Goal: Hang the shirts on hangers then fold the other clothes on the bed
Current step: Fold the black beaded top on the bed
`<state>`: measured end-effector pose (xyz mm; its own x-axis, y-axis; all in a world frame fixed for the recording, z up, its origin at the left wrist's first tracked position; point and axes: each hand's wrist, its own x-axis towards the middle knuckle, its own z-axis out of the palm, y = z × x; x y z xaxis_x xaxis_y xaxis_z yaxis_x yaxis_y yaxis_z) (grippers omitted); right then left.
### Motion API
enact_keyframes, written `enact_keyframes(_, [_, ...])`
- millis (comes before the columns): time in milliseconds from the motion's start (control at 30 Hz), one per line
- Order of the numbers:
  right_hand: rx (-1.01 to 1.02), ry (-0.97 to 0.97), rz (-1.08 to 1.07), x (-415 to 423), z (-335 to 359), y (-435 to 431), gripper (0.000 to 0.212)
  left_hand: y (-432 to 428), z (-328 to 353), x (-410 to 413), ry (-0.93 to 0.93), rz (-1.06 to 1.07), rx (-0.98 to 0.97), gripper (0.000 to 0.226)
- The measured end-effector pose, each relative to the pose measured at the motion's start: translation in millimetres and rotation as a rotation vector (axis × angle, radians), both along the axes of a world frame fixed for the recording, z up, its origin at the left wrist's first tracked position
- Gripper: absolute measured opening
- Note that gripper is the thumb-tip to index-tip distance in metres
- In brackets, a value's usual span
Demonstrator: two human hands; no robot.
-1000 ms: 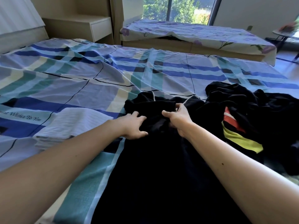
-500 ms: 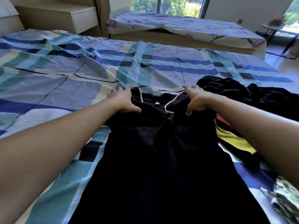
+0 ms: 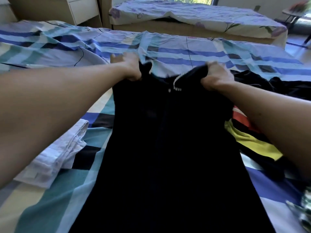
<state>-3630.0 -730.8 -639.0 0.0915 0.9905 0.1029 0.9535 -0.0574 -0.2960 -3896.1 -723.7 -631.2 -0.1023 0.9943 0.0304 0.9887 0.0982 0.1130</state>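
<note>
Gripping the black garment (image 3: 168, 140) by its two top corners, we hold its upper edge a little off the bed (image 3: 218, 52). The rest lies flat down the checked sheet toward us, widening as it nears the lower edge of the view. Our left hand (image 3: 131, 68) has its fingers curled tight round the left corner, and a small peak of black cloth sticks up just beside the knuckles. The fingertips are too blurred to tell apart. Our right hand (image 3: 215, 76) is clamped on the right corner, fingers folded over a bunch of the cloth and the thumb on the near side. Between the hands the neckline sags, and a pearl trim (image 3: 175, 83) runs along it, nearer the right hand.

Just left of the garment we see a folded white cloth (image 3: 55, 158) on the sheet, partly covered in the view by our left forearm. On the right a striped top (image 3: 252, 143) with red and yellow bands lies against the garment's edge, partly hidden by our right forearm. Beyond it a heap of black clothes (image 3: 294, 86) sits at the far right of the bed. A green patterned cloth (image 3: 304, 209) shows in the bottom right corner, blurred.

Past the bed stands a second bed (image 3: 202, 15) under a floral cover. A nightstand (image 3: 80, 9) is at the top left, and a small table (image 3: 292, 12) at the top right.
</note>
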Motion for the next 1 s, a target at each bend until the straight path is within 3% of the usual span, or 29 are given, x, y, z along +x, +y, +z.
enact_keyframes(67, [0.166,0.035,-0.028,-0.3,13.5,-2.8,0.036,4.4,13.1,3.5,0.038,0.023,0.156,0.045])
enact_keyframes(167, [0.216,0.080,0.041,4.3,30.1,-15.7,0.037,-0.5,31.4,4.4,0.012,-0.017,0.233,0.041])
enact_keyframes(367, [0.247,0.189,0.153,24.0,43.3,-89.3,0.042,-77.6,45.4,-16.7,-0.234,-0.350,0.208,0.041])
enact_keyframes(467, [0.255,0.216,0.223,28.5,40.1,-140.7,0.039,-128.5,45.2,-26.4,-0.266,-0.449,0.217,0.034])
enact_keyframes(600, [0.240,0.262,0.265,30.9,37.0,-205.4,0.036,-187.5,38.6,-36.4,-0.325,-0.584,0.221,0.040])
enact_keyframes(700, [0.227,0.335,0.274,35.1,25.0,-247.1,0.032,-228.0,24.2,-41.2,-0.379,-0.661,0.184,0.025])
enact_keyframes(800, [-0.043,0.375,0.367,43.6,1.4,-279.0,0.027,-264.6,-7.5,-47.5,-0.369,-0.746,0.016,0.033])
enact_keyframes(900, [-0.572,0.148,0.498,51.9,-10.3,-301.6,0.043,-289.0,-38.6,-55.8,-0.257,-0.845,-0.191,0.047])
enact_keyframes(967, [-0.751,0.035,0.597,54.2,-2.6,-306.6,0.050,-295.3,-40.7,-56.6,-0.147,-0.867,-0.315,0.051])
enact_keyframes(1000, [-0.830,0.071,0.619,55.4,5.4,-307.0,0.051,-297.2,-37.4,-56.2,-0.148,-0.857,-0.353,0.052])
